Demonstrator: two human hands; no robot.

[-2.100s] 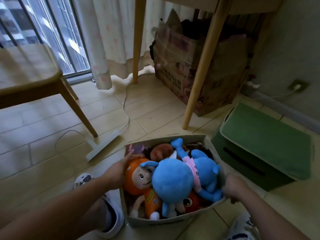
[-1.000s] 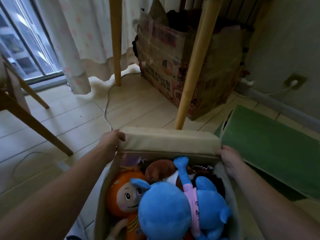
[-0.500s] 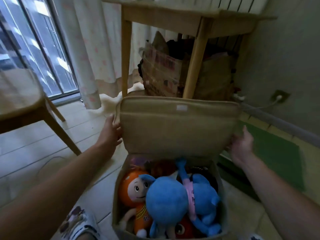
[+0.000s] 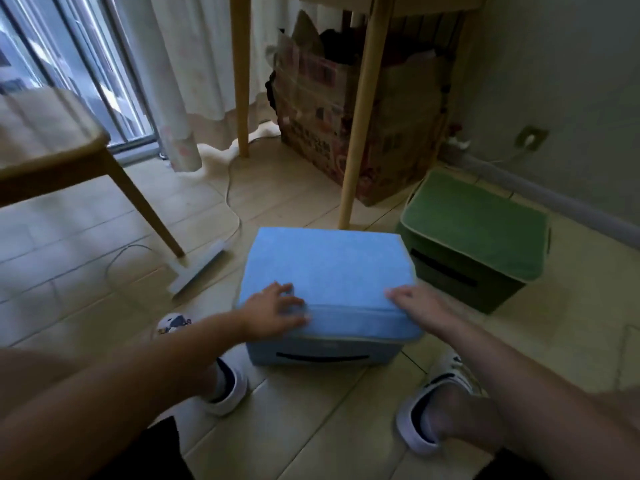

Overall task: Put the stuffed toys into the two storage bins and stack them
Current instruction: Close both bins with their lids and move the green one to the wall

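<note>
— Pale floor tiles (image 4: 104,216) run under everything; where do the bins sit on them?

— Blue bin (image 4: 329,271) is at the centre of the frame, lid down, no toys showing. Green bin (image 4: 474,233) is to its right and a little higher in the frame, also lidded, standing just beside it but apart, close to the wall.

— And the hands?

— Both lie flat on the near edge of the blue lid. Left hand (image 4: 273,311) rests at the lower-left corner, right hand (image 4: 420,308) at the lower-right, fingers spread and fairly straight, pressing and not clasping anything.

— So what does the stacking turn on?

— My guess: one bin must go onto the other, and the green one lies off toward the right of the frame, nearer the right hand. Both bins' long sides run roughly across the frame, the green one skewed a little, so some turning would be needed to line them up.

— Anything in the way?

— A wooden table leg (image 4: 360,133) stands just behind the blue bin.
</note>
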